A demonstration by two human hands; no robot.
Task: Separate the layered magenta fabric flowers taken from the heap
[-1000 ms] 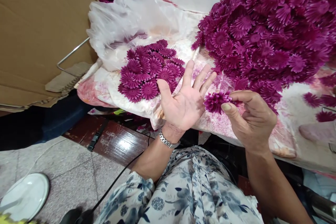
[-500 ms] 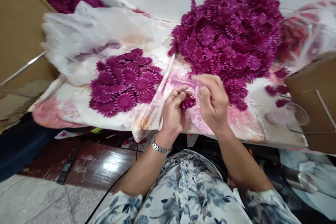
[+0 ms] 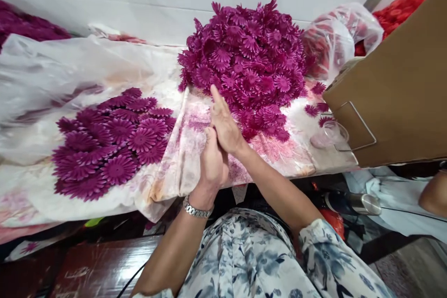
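Observation:
My right hand [image 3: 226, 123] lies against my left hand [image 3: 212, 160], palm towards palm, over the stained cloth at the table's front. The right fingers are stretched out and point up towards the flower pile. Most of the left fingers are hidden behind the right hand, and its thumb stands up. Whatever lies between the palms cannot be seen. Just beyond my hands rises a big heap of magenta artificial flower heads [image 3: 244, 56]. To the left, flatter magenta flower heads [image 3: 118, 144] lie in overlapping layers on the cloth.
A pale stained cloth [image 3: 174, 149] covers the table. Clear plastic sheeting [image 3: 31, 79] lies at left. On the right stand a cardboard box [image 3: 394, 84] with a wire handle and a plastic bag of red pieces [image 3: 328, 46]. Another person's arm [image 3: 435, 193] shows at the right edge.
My hands have come together; a small magenta flower head seen at my left fingers before is now out of sight. The view has swung to the right.

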